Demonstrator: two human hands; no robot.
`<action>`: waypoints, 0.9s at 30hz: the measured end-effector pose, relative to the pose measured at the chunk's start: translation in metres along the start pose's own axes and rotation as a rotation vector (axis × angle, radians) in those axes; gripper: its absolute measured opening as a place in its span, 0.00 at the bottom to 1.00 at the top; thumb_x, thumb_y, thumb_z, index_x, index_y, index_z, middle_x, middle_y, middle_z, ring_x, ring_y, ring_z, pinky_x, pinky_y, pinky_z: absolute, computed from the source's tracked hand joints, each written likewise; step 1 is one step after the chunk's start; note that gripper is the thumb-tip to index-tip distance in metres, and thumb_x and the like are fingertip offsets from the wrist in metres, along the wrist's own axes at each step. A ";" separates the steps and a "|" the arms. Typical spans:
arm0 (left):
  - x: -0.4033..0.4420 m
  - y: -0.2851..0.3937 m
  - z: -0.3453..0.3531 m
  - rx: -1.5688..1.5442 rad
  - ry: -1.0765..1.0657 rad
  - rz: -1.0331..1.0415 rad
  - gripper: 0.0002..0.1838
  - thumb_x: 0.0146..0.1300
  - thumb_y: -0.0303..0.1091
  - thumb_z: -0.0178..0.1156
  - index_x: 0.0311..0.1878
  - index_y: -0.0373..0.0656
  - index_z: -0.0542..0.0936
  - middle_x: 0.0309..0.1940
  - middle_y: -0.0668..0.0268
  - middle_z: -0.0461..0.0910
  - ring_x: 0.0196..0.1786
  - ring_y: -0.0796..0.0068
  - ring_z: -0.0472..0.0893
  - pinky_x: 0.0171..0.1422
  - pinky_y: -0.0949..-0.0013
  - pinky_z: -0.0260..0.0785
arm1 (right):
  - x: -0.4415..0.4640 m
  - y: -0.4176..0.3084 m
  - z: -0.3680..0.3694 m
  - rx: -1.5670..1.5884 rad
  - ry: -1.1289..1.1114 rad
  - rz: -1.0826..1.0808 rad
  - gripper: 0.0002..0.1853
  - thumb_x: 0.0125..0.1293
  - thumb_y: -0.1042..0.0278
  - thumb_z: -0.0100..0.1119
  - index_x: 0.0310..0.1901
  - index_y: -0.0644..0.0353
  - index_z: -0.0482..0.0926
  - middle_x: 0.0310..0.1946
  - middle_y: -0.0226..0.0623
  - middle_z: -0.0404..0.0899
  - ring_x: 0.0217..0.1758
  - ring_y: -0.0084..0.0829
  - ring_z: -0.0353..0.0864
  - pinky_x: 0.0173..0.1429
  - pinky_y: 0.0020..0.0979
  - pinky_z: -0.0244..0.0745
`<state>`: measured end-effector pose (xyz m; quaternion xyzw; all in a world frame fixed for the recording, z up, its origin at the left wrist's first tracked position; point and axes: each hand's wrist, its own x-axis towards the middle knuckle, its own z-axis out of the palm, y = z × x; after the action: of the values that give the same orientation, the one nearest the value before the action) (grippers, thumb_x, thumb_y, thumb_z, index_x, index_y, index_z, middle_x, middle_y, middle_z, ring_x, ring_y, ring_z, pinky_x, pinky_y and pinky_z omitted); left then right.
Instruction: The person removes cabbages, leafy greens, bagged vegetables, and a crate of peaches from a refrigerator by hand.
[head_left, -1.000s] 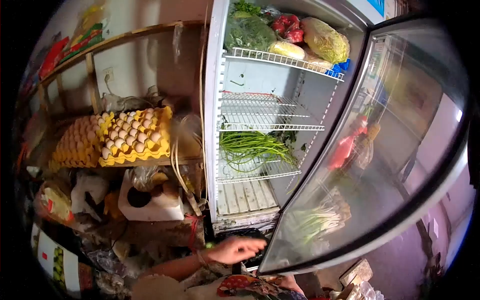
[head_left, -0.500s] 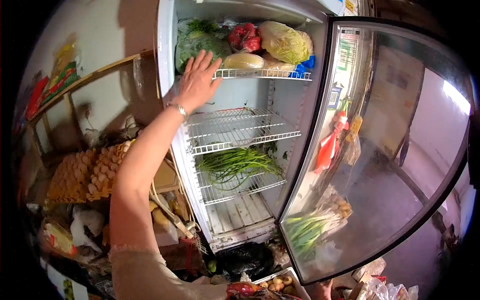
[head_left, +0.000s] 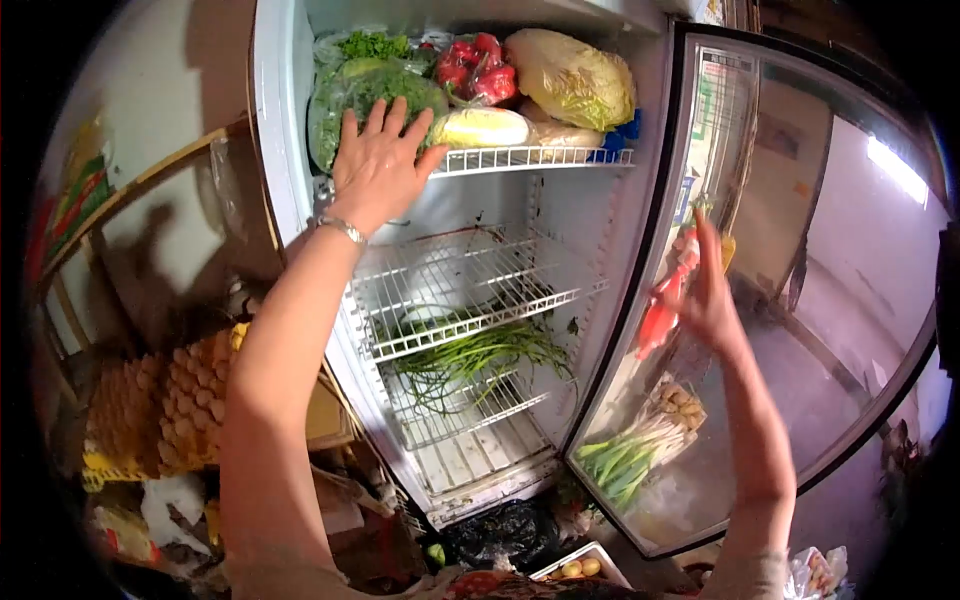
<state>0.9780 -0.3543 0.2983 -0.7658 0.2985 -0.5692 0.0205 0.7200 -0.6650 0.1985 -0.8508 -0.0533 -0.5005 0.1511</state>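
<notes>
My left hand (head_left: 380,165) is stretched out with fingers spread, against a plastic bag of leafy greens (head_left: 350,100) on the fridge's top shelf (head_left: 500,160). Beside the bag lie red peppers in plastic (head_left: 478,72), a pale wrapped vegetable (head_left: 484,128) and a large napa cabbage (head_left: 575,75). Raised before the open glass door, my right hand (head_left: 710,295) has its fingers extended and looks to hold nothing, though it is slightly blurred.
The glass door (head_left: 790,440) stands swung out to the right. Green stalks (head_left: 470,355) lie on a lower wire rack (head_left: 480,325). Egg trays (head_left: 170,410) are stacked at left. A black plastic bag (head_left: 505,535) and a white box of round produce (head_left: 590,560) sit below.
My right hand has risen from the bottom of the view to in front of the door. My left hand stays at the bag of greens, and the view has moved closer to the fridge.
</notes>
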 end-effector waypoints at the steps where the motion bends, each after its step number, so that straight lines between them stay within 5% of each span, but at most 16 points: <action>1: 0.000 0.000 0.000 -0.012 0.016 -0.003 0.28 0.71 0.56 0.41 0.67 0.52 0.69 0.67 0.56 0.66 0.71 0.57 0.62 0.73 0.44 0.47 | 0.044 -0.003 0.003 -0.085 0.075 -0.047 0.60 0.42 0.51 0.77 0.73 0.58 0.48 0.72 0.51 0.50 0.75 0.48 0.51 0.74 0.46 0.52; 4: 0.000 -0.001 -0.001 -0.020 0.054 0.008 0.28 0.70 0.56 0.43 0.66 0.50 0.70 0.66 0.55 0.67 0.70 0.56 0.63 0.72 0.44 0.49 | 0.151 -0.014 0.023 -0.368 0.217 0.002 0.60 0.43 0.48 0.76 0.73 0.57 0.49 0.72 0.51 0.49 0.75 0.47 0.50 0.74 0.44 0.53; 6: 0.000 -0.001 -0.001 -0.018 0.056 0.016 0.28 0.70 0.56 0.43 0.65 0.49 0.71 0.65 0.54 0.68 0.69 0.54 0.64 0.71 0.45 0.50 | 0.205 0.011 0.049 -0.424 0.290 -0.013 0.65 0.34 0.42 0.79 0.74 0.37 0.46 0.73 0.48 0.43 0.73 0.56 0.51 0.64 0.68 0.56; 10: 0.001 -0.002 0.004 -0.036 0.088 0.017 0.28 0.70 0.55 0.44 0.65 0.49 0.71 0.64 0.53 0.68 0.67 0.53 0.65 0.71 0.45 0.50 | 0.241 -0.008 0.087 -0.510 0.260 0.085 0.65 0.32 0.41 0.79 0.73 0.35 0.48 0.73 0.48 0.44 0.71 0.61 0.53 0.61 0.71 0.56; 12: 0.002 -0.004 0.007 -0.036 0.113 0.022 0.28 0.69 0.55 0.46 0.64 0.48 0.72 0.63 0.52 0.69 0.66 0.53 0.66 0.70 0.44 0.52 | 0.248 -0.006 0.103 -0.536 0.239 0.102 0.65 0.31 0.41 0.79 0.73 0.35 0.49 0.71 0.50 0.47 0.67 0.63 0.59 0.62 0.66 0.59; 13: 0.002 -0.004 0.009 -0.038 0.137 0.030 0.27 0.69 0.55 0.46 0.63 0.48 0.72 0.62 0.52 0.70 0.66 0.53 0.67 0.69 0.44 0.52 | 0.253 0.007 0.105 -0.479 0.306 0.021 0.62 0.31 0.41 0.78 0.72 0.39 0.53 0.66 0.51 0.57 0.64 0.58 0.64 0.63 0.57 0.65; 18: 0.001 -0.004 0.010 -0.042 0.162 0.040 0.27 0.68 0.55 0.48 0.62 0.47 0.73 0.61 0.52 0.71 0.65 0.52 0.68 0.68 0.45 0.55 | 0.279 0.036 0.090 -0.524 0.298 -0.067 0.54 0.32 0.39 0.77 0.65 0.50 0.66 0.54 0.50 0.74 0.58 0.47 0.74 0.57 0.43 0.74; 21: 0.002 -0.005 0.014 -0.027 0.167 0.031 0.27 0.68 0.56 0.47 0.62 0.48 0.73 0.61 0.52 0.72 0.65 0.53 0.68 0.68 0.45 0.55 | 0.291 0.012 0.063 -0.060 0.127 0.065 0.41 0.41 0.49 0.77 0.57 0.60 0.73 0.45 0.45 0.82 0.48 0.34 0.82 0.52 0.34 0.77; 27: 0.002 -0.004 0.012 -0.007 0.103 0.009 0.28 0.69 0.56 0.44 0.63 0.49 0.73 0.62 0.55 0.71 0.66 0.56 0.67 0.69 0.47 0.54 | 0.218 0.003 0.048 0.309 0.159 0.230 0.43 0.44 0.58 0.76 0.61 0.67 0.67 0.51 0.46 0.77 0.51 0.34 0.79 0.53 0.30 0.76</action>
<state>0.9907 -0.3558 0.2978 -0.7341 0.3045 -0.6070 0.0050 0.8684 -0.6664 0.3658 -0.7758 -0.0199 -0.5312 0.3398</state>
